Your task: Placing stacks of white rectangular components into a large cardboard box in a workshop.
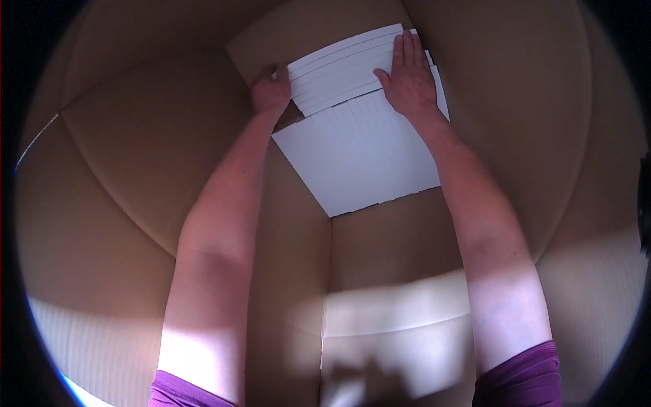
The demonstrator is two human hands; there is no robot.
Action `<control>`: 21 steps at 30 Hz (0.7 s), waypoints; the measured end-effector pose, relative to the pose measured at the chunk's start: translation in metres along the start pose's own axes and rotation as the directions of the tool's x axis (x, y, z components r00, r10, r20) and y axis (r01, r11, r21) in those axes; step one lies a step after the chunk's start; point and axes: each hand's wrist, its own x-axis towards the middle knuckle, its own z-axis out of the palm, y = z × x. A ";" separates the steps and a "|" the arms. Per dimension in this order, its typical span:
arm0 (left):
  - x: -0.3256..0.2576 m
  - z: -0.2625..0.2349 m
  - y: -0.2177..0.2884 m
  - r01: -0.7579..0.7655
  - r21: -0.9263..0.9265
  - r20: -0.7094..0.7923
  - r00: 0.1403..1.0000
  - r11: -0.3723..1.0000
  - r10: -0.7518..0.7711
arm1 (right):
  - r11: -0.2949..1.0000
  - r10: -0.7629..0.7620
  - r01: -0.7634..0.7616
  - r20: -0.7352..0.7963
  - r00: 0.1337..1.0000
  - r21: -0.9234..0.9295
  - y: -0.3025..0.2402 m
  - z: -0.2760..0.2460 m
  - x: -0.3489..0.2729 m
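Find the white boards (pixel 342 68) lying in a stepped band across the far end of the deep cardboard box (pixel 122 156), just beyond a near block (pixel 359 152) of similar white pieces with seams running crosswise to those of the band. With the left hand (pixel 272 91) curled at the band's left end, thumb side touching, use that contact as a stop; cannot tell, with most fingertips hidden, about any real clamping there. With the right hand (pixel 410 85) laid palm down near the band's right end, fingers nearly straight, thumb spread well apart, clamped on nothing, press and slide rather than pinch. Better, in all likelihood, to push evenly from both ends at once, so as to level the staggered right edges without bowing anything. Watch the bare brown patch (pixel 289 118) at the left, between band and block: probably best to line up the left ends before leaning any weight there, to avoid tipping a board into it. Take care also with the uneven steps beside the right wall (pixel 502 88), likely to catch fingertips.
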 end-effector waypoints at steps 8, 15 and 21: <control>-0.001 0.021 0.015 -0.153 -0.027 0.045 0.987 0.988 0.154 | 1.000 -0.003 0.003 0.000 1.000 0.007 -0.003 -0.001 -0.002; -0.013 0.013 0.033 -0.037 -0.031 0.096 0.995 0.999 0.040 | 0.999 0.007 -0.007 -0.003 1.000 0.046 -0.003 -0.008 -0.003; -0.013 0.016 0.034 -0.029 -0.042 0.082 0.996 0.999 0.032 | 0.993 0.027 -0.022 -0.041 0.999 0.115 -0.007 -0.009 -0.001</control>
